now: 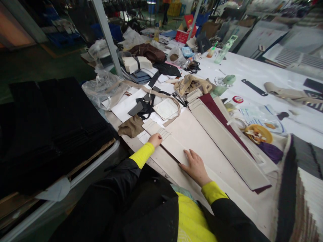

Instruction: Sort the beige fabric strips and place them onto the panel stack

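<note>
Long cream strips [174, 143] lie staggered in a stack along the table's near side, their far-left ends fanned in steps. My left hand [155, 139] is closed at the near edge of these strips, thumb and fingers pinched together on the material. My right hand [195, 166] rests flat on the same strips farther right, its fingers spread and its thumb along the near edge. A dark line shows under that edge between my hands. Beyond them lies a second pile of cream strips [227, 144] with a maroon strip [224, 121] beside it.
Black sheets [55, 114] are stacked on a metal-railed cart at left. Scraps, a brown cloth [131, 126] and a clear plastic bag [103, 87] crowd the table's far left. A yellow bowl [268, 134] and a grey-black stack [287, 185] stand at right. A metal post [108, 37] rises behind.
</note>
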The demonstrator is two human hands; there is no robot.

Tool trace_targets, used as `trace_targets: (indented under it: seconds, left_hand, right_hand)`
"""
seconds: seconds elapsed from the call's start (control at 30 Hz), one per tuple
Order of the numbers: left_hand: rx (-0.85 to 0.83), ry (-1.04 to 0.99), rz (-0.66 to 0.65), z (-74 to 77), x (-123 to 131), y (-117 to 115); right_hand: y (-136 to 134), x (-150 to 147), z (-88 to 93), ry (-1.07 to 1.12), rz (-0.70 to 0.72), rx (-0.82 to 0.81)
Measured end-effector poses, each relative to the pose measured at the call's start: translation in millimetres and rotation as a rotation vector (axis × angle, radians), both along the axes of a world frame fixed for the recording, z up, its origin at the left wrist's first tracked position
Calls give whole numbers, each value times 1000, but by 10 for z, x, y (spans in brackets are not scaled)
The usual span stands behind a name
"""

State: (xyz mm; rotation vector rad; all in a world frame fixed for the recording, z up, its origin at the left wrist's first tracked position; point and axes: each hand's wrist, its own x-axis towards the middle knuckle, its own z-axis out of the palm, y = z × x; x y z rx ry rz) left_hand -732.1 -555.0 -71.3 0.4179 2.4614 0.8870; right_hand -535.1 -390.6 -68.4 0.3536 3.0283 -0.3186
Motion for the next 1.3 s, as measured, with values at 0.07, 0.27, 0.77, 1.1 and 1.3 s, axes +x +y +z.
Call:
trace_targets:
  seconds: [0.07,0.27,0.77,1.1,1.3]
  left_hand:
    - [8,10,-5,-1,23,-15]
    - [17,106,2,-24,10,-85]
    - [20,-110,-47,10,-324,-19]
    - [627,-338,-244,102,22,-439]
    - [215,-54,13,-35,-58,-226]
  right_hand:
    - [-1,7,-1,2,3,10]
    - [1,9,1,-14,1,-1]
    - [214,-193,-89,-25,-69,-133]
    - [264,-170,-56,113,25,-167]
    - [222,-282,57,-150,-133,-231]
